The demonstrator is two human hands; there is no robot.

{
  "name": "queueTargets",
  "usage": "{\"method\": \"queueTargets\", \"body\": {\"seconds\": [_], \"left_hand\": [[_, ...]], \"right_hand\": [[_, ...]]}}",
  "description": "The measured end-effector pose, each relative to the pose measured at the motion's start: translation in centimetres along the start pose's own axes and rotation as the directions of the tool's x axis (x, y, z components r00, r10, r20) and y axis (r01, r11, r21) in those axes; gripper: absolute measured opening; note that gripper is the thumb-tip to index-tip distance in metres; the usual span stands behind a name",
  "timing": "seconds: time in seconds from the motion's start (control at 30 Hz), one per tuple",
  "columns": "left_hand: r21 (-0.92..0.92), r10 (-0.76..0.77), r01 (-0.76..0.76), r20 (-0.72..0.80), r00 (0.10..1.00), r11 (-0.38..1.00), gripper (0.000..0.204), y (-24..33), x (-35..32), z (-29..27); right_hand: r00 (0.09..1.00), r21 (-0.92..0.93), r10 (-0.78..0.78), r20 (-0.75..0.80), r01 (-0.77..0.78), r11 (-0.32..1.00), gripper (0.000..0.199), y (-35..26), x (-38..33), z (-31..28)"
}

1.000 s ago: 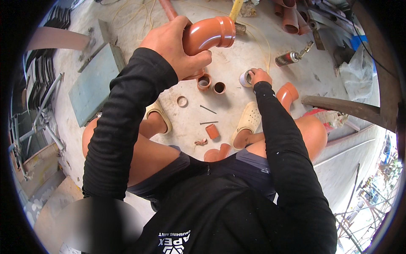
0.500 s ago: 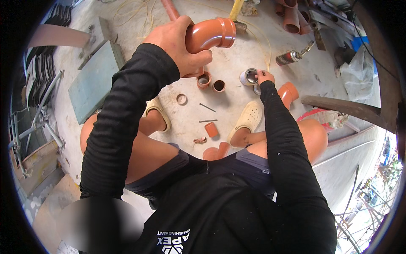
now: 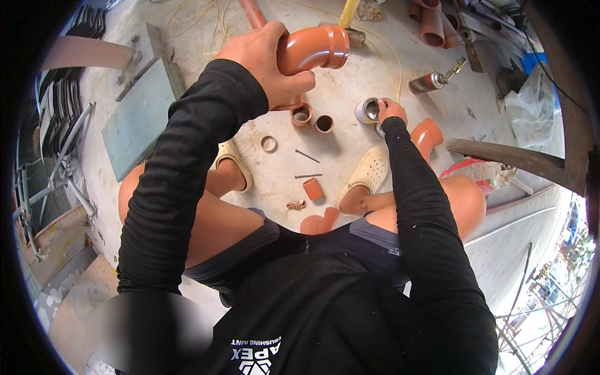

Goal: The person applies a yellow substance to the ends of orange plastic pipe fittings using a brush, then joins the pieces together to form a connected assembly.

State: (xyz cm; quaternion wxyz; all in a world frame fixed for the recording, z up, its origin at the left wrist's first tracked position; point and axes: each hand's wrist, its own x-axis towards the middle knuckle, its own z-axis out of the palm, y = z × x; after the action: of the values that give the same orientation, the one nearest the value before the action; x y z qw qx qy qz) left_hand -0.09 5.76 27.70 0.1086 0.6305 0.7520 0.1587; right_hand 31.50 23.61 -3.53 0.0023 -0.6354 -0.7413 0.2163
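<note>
My left hand (image 3: 255, 61) is wrapped round an orange-brown pipe elbow (image 3: 314, 48), held up above the floor with its collared end pointing right. My right hand (image 3: 392, 112) reaches down to an open round can (image 3: 362, 112), fingers pinched at its mouth. What those fingers hold is hidden. Below the raised elbow stand two short pipe pieces (image 3: 324, 124), open ends up. A thin ring (image 3: 269, 144), two nails (image 3: 307, 156) and a short cut pipe (image 3: 313, 189) lie between my feet. Beside my right forearm rests another elbow (image 3: 427, 134).
A hammer (image 3: 355, 37) with a yellow handle and a torch canister (image 3: 427, 84) lie ahead. More pipes (image 3: 431, 30) are piled far right. A wooden beam (image 3: 506, 156) juts in at the right, a grey-green board (image 3: 139, 122) stands left. Yellow cord (image 3: 390, 53) crosses the floor.
My right hand has shifted slightly at the can, showing more of its mouth. The left hand still holds the elbow in nearly the same place.
</note>
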Motion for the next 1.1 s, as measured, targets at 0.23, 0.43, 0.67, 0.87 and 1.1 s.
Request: {"method": "queueTargets", "body": {"seconds": [0.23, 0.43, 0.67, 0.87, 1.1], "left_hand": [[0.001, -0.009, 0.009, 0.005, 1.0, 1.0, 0.059, 0.2, 0.0, 0.4], [0.003, -0.011, 0.01, 0.017, 1.0, 1.0, 0.059, 0.2, 0.0, 0.2], [-0.014, -0.016, 0.016, 0.022, 1.0, 1.0, 0.058, 0.5, 0.0, 0.2], [-0.018, -0.02, 0.02, 0.017, 1.0, 1.0, 0.058, 0.3, 0.0, 0.3], [0.002, -0.024, 0.024, 0.022, 0.999, 1.0, 0.061, 0.3, 0.5, 0.2]], "right_hand": [[0.995, -0.063, -0.048, 0.091, 0.053, 0.997, 0.035, 0.5, 0.2, 1.0], [1.0, -0.043, 0.005, -0.002, -0.005, 0.999, 0.036, -0.1, -0.1, -0.1], [0.993, -0.079, -0.086, 0.087, 0.093, 0.993, 0.038, 0.0, -0.1, 1.0], [0.989, -0.073, 0.043, -0.142, -0.054, 0.996, 0.042, 0.6, 2.3, -1.5], [0.991, -0.112, -0.005, -0.134, -0.01, 0.994, 0.04, -2.4, 1.1, -5.6]]}}
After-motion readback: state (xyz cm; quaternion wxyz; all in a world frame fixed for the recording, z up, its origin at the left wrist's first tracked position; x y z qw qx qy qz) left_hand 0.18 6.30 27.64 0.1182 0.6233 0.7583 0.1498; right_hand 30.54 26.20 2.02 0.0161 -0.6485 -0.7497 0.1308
